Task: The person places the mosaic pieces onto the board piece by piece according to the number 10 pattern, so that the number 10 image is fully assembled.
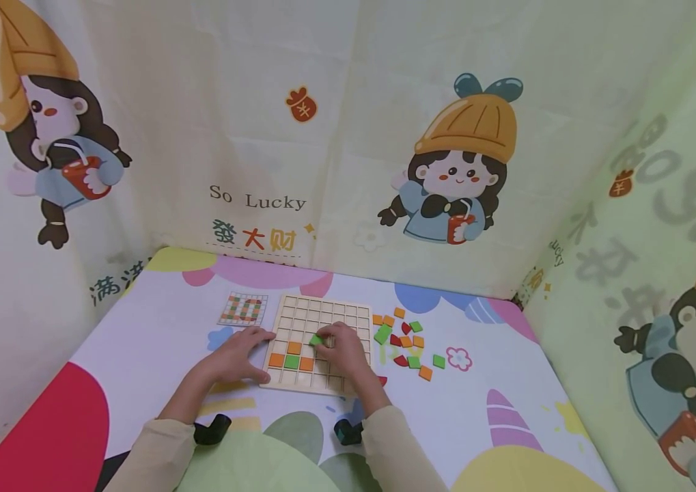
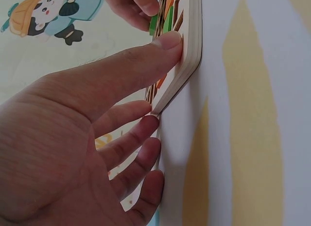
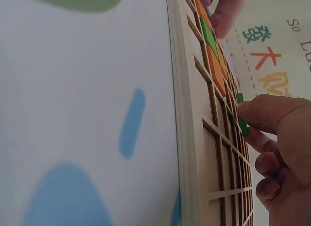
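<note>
A wooden grid board (image 1: pixel 350 316) lies flat on the table. My right hand (image 1: pixel 345 350) pinches a green square tile (image 1: pixel 315 339) between thumb and fingers over the middle of the board; in the right wrist view that tile (image 3: pixel 242 115) is tilted up on edge. At the board's left side my left hand (image 1: pixel 235 357) touches the edge, fingers spread; the left wrist view shows its thumb (image 2: pixel 167 41) on the board near a corner. Set in the grid are an orange tile (image 1: pixel 294 348), a green tile (image 1: pixel 291 362) and two more orange tiles (image 1: pixel 307 364) beside the green one.
Loose orange, green and red pieces (image 1: pixel 418 342) lie scattered right of the board. A printed pattern card (image 1: pixel 243 309) lies at its upper left. The patterned tablecloth (image 1: pixel 434 417) covers the table, with printed curtains (image 1: pixel 348 157) behind and beside it.
</note>
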`<state>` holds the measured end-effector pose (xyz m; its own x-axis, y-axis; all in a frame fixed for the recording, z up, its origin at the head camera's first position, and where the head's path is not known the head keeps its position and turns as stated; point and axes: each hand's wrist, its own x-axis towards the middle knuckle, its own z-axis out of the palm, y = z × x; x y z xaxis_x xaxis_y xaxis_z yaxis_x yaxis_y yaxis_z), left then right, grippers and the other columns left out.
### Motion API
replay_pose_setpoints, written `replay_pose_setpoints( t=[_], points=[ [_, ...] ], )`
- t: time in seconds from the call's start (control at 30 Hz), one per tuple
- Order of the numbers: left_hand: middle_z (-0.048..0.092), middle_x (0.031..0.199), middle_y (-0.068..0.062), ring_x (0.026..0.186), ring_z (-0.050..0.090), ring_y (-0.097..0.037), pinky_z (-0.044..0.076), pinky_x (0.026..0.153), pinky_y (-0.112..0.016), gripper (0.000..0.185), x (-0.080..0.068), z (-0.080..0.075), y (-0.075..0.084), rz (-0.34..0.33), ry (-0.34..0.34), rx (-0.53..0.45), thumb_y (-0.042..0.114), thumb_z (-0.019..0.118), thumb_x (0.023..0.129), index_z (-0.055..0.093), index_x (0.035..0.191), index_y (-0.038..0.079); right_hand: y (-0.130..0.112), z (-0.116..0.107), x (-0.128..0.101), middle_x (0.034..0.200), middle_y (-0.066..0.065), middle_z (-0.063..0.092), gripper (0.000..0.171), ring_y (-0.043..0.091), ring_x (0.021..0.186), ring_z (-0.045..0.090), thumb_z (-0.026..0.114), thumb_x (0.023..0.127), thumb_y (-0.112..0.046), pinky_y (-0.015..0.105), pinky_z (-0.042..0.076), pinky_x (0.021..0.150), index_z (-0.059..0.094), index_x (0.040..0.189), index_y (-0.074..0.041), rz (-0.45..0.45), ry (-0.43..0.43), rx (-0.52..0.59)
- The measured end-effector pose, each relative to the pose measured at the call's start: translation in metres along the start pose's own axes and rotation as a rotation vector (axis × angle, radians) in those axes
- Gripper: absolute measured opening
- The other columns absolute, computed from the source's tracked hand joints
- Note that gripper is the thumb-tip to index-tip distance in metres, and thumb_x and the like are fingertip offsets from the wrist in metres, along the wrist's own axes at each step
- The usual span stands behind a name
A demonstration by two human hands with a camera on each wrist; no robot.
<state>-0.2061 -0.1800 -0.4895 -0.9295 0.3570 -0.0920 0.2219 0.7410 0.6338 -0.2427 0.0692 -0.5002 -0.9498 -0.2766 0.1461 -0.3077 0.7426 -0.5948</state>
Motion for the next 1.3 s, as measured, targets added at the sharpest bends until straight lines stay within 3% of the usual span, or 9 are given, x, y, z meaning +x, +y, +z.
replay_pose_setpoints(
  t=[1.0, 1.3],
  points=[
    [0.041, 0.147, -0.018, 0.131, 0.04, -0.042, 0.036, 0.104, -0.061, 0.08, -0.001, -0.002, -0.001, -0.002, 0.0, -0.002, 0.033, 0.085, 0.071, 0.05, 0.14, 0.013, -0.02, 0.015, 0.017, 0.102, -0.005, 0.068, 0.016, 0.012, 0.097, 0.059, 0.073, 0.086, -0.024, 0.033, 0.05, 0.093, 0.073, 0.101, -0.018, 0.033, -0.061, -0.014],
    [0.043, 0.145, -0.016, 0.13, 0.041, -0.04, 0.037, 0.104, -0.06, 0.08, -0.002, -0.002, 0.001, -0.002, 0.002, -0.014, 0.033, 0.085, 0.071, 0.051, 0.14, 0.013, -0.025, 0.015, 0.019, 0.108, -0.007, 0.068, 0.009, 0.014, 0.107, 0.058, 0.074, 0.086, -0.027, 0.036, 0.048, 0.1, 0.075, 0.094, -0.022, 0.047, -0.082, 0.007]
  ],
)
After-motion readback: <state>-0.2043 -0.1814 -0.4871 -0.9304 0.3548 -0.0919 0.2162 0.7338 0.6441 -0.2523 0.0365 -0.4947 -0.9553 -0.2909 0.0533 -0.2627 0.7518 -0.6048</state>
